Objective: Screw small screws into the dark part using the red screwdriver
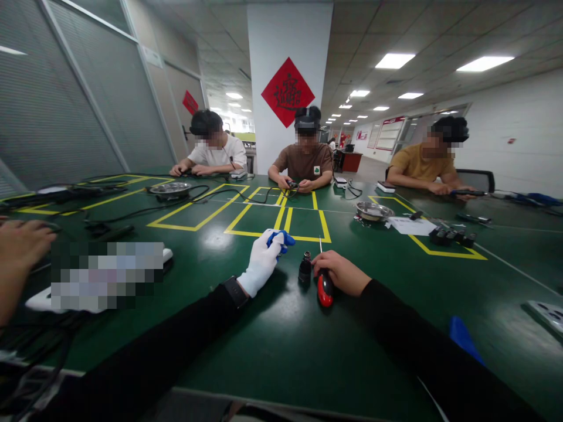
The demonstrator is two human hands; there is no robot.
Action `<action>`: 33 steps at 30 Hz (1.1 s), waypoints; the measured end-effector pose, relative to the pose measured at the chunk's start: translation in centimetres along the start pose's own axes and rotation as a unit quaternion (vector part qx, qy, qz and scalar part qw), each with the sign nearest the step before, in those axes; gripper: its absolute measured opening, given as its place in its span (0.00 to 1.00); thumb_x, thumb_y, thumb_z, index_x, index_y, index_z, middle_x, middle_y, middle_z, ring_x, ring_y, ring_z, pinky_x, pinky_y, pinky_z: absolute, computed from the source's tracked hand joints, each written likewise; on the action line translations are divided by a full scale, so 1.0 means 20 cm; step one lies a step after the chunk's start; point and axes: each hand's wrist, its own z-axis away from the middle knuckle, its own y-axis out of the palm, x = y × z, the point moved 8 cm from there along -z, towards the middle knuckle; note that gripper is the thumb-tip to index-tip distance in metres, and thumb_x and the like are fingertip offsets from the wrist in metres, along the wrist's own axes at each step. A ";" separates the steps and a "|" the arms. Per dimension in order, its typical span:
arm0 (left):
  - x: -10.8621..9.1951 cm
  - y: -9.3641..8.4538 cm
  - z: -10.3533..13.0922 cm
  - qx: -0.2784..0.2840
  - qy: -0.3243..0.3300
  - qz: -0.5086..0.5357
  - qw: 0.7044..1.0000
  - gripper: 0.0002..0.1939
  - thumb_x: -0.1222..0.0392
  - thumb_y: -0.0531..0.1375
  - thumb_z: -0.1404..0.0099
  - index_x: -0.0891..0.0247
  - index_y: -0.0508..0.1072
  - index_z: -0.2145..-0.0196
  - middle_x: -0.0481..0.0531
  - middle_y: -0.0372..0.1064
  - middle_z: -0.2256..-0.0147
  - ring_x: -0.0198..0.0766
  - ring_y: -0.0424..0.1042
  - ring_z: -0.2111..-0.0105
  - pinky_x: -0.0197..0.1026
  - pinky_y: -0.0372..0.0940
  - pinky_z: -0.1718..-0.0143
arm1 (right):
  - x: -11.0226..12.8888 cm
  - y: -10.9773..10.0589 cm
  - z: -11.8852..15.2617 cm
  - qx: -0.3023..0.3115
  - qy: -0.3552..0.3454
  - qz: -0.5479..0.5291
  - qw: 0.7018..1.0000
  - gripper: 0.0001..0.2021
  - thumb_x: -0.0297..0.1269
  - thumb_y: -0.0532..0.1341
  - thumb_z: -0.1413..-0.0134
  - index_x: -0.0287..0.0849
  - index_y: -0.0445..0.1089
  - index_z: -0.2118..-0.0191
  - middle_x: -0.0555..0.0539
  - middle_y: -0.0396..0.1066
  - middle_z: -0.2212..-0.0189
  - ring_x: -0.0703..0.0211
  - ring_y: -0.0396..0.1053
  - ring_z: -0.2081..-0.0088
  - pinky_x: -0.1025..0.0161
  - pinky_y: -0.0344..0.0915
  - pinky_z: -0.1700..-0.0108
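Note:
A white glove covers my left hand (263, 259), whose fingers are closed on a blue cloth-like item (281, 240), held just above the green table (272, 351). To its right a small black cylindrical part (305, 268) with a narrower metallic top stands upright on the table. My bare right hand (341, 271) is closed round a red and black screwdriver (325, 290); the thin shaft points away from me. The fingertips of that hand are right beside the black part.
Three people sit across the table. Another person's hand (30, 240) is at the left, near a white power strip (167, 256). Metal bowls (373, 211), a white paper (411, 226), black parts (453, 235), cables and yellow tape outlines lie farther back. A blue object (464, 339) sits by my right sleeve.

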 end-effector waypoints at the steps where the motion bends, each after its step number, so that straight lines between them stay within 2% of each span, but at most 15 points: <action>1: 0.01 0.01 0.00 0.002 -0.013 0.024 1.000 0.17 0.48 0.52 0.36 0.65 0.67 0.72 0.48 0.66 0.74 0.31 0.67 0.75 0.36 0.65 0.69 | -0.01 -0.01 0.00 -0.001 0.015 0.008 1.000 0.22 0.13 0.49 0.58 0.44 0.73 0.68 0.46 0.71 0.59 0.56 0.65 0.54 0.56 0.62 0.52; 3: 0.02 0.01 0.01 -0.005 -0.046 0.067 0.997 0.18 0.46 0.52 0.36 0.64 0.63 0.74 0.45 0.63 0.77 0.28 0.64 0.79 0.33 0.63 0.75 | 0.00 -0.05 0.00 -0.037 0.041 0.031 0.998 0.22 0.15 0.49 0.55 0.44 0.74 0.65 0.46 0.72 0.60 0.55 0.66 0.56 0.55 0.62 0.52; 5: 0.01 0.02 0.03 -0.010 -0.072 0.085 0.994 0.18 0.45 0.52 0.37 0.64 0.62 0.73 0.45 0.62 0.76 0.27 0.64 0.81 0.31 0.60 0.80 | 0.05 -0.13 0.00 -0.117 0.049 0.048 0.991 0.17 0.19 0.51 0.50 0.43 0.73 0.62 0.44 0.72 0.61 0.53 0.65 0.56 0.53 0.61 0.52; 7: -0.02 0.05 0.06 0.009 -0.080 0.077 0.994 0.19 0.44 0.52 0.37 0.64 0.62 0.74 0.45 0.62 0.77 0.28 0.64 0.82 0.30 0.57 0.82 | 0.16 -0.20 0.01 -0.203 0.022 0.018 0.979 0.11 0.26 0.54 0.45 0.41 0.71 0.59 0.43 0.71 0.61 0.53 0.65 0.56 0.52 0.61 0.52; 9: -0.06 0.09 0.10 0.043 -0.068 0.061 0.995 0.20 0.44 0.51 0.37 0.65 0.62 0.75 0.45 0.60 0.79 0.28 0.62 0.82 0.30 0.57 0.83 | 0.27 -0.22 0.02 -0.250 -0.026 -0.060 0.966 0.08 0.29 0.57 0.45 0.41 0.69 0.59 0.45 0.71 0.63 0.55 0.66 0.58 0.55 0.63 0.54; 11: -0.12 0.12 0.14 0.065 -0.035 0.045 0.996 0.21 0.44 0.51 0.37 0.65 0.62 0.75 0.44 0.58 0.79 0.27 0.60 0.82 0.30 0.57 0.81 | 0.34 -0.21 0.03 -0.265 -0.042 -0.143 0.952 0.06 0.30 0.58 0.45 0.42 0.68 0.60 0.47 0.70 0.65 0.59 0.67 0.62 0.60 0.65 0.58; 14: -0.18 0.14 0.18 0.070 0.023 0.028 0.997 0.20 0.45 0.53 0.37 0.65 0.62 0.76 0.44 0.56 0.78 0.27 0.59 0.80 0.30 0.58 0.79 | 0.37 -0.18 0.05 -0.291 -0.025 -0.218 0.931 0.05 0.32 0.60 0.46 0.43 0.67 0.61 0.49 0.68 0.65 0.62 0.67 0.65 0.63 0.65 0.63; 18: -0.15 0.18 0.20 0.117 -0.003 0.057 0.991 0.19 0.45 0.51 0.35 0.64 0.60 0.75 0.43 0.57 0.79 0.26 0.60 0.82 0.30 0.57 0.81 | 0.33 -0.15 0.06 -0.296 0.003 -0.292 0.909 0.06 0.33 0.58 0.44 0.43 0.67 0.60 0.49 0.68 0.66 0.62 0.67 0.66 0.63 0.65 0.63; 24: -0.10 0.23 0.22 0.165 -0.061 0.084 0.981 0.19 0.44 0.51 0.36 0.64 0.61 0.73 0.44 0.63 0.81 0.28 0.64 0.84 0.30 0.58 0.83 | 0.30 -0.19 0.05 -0.304 0.023 -0.267 0.914 0.02 0.32 0.60 0.46 0.42 0.69 0.65 0.49 0.68 0.69 0.61 0.66 0.67 0.62 0.64 0.64; 33: -0.11 0.24 0.22 0.182 -0.100 0.082 0.975 0.20 0.42 0.53 0.38 0.64 0.61 0.74 0.44 0.64 0.82 0.30 0.65 0.84 0.31 0.59 0.85 | 0.30 -0.20 0.06 -0.308 0.003 -0.207 0.929 0.03 0.31 0.61 0.47 0.42 0.71 0.65 0.49 0.68 0.70 0.61 0.66 0.68 0.60 0.64 0.63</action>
